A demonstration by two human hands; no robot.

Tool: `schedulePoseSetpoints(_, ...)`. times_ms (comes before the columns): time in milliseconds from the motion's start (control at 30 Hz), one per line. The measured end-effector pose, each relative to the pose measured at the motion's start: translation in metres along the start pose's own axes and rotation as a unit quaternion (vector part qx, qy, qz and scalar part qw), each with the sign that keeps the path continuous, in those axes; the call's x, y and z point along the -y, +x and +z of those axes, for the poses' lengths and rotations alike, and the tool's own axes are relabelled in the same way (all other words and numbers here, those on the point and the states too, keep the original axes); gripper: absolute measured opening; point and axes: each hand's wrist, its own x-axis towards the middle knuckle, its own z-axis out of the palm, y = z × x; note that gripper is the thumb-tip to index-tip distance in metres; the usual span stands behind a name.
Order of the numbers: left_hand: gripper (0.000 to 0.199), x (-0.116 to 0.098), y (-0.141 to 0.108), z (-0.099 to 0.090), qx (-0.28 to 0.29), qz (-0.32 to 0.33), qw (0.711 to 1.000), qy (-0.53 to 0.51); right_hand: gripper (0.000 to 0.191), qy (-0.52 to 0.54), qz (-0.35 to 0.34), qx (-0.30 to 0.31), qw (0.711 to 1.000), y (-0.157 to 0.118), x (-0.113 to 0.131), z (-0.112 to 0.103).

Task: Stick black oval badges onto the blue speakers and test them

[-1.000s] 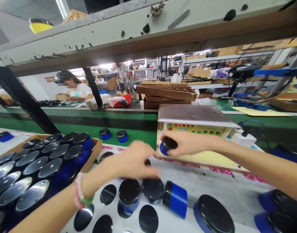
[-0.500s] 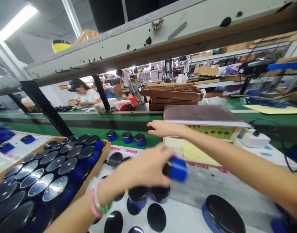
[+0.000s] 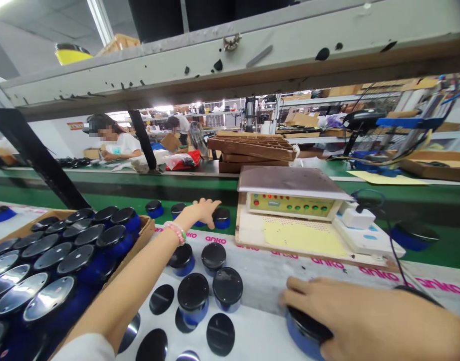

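Observation:
My left hand (image 3: pixel 205 211) reaches over the green belt, fingers apart, beside a small blue jar with a black lid (image 3: pixel 221 218). At the lower right, my right hand (image 3: pixel 327 311) is wrapped over the top of a larger blue jar with a black lid (image 3: pixel 304 333), which stands on the white sheet. Several blue jars with black lids, such as one (image 3: pixel 193 296), stand between my arms. Loose black discs (image 3: pixel 220 334) lie flat around them.
At the left, a cardboard tray (image 3: pixel 144 234) holds rows of black-lidded blue jars. A control box (image 3: pixel 290 203) with buttons sits beyond my right hand. An overhead beam (image 3: pixel 170 70) crosses the view. A person (image 3: pixel 119 143) sits across the belt.
My left hand has moved forward to the belt, and the blue jar it held is no longer in it. My right hand has come back from the control box onto the larger jar.

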Motion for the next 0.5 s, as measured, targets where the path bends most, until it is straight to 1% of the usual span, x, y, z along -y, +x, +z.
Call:
schedulePoseSetpoints(67,0.042,0.015,-0.006,0.001,0.008,-0.055,0.998,0.012,0.05,0.001,-0.021,0.018,1.0,0.036,0.005,-0.008)
schedulePoseSetpoints(133,0.043,0.027,-0.011,0.006,0.013,-0.091,0.996,0.015,0.047,-0.004,-0.041,0.043,0.998,0.076,0.011,-0.015)
schedulePoseSetpoints(200,0.043,0.032,-0.013,0.015,0.007,-0.108,0.994,0.015,0.046,-0.009,-0.058,0.058,0.997,0.113,0.016,-0.017)
schedulePoseSetpoints(267,0.042,0.036,-0.013,0.022,-0.004,-0.117,0.993,0.016,0.044,-0.013,-0.061,0.062,0.996,0.144,0.018,-0.013)
schedulePoseSetpoints(333,0.04,0.042,-0.014,0.026,-0.015,-0.121,0.992,0.018,0.039,-0.019,-0.048,0.067,0.996,0.171,0.017,-0.004)
schedulePoseSetpoints(400,0.039,0.051,-0.015,0.027,-0.026,-0.121,0.992,0.019,0.034,-0.023,-0.033,0.078,0.996,0.192,0.014,0.004)
schedulePoseSetpoints(500,0.039,0.06,-0.015,0.026,-0.046,-0.101,0.994,0.017,0.031,-0.013,-0.034,0.089,0.995,0.212,0.008,0.014)
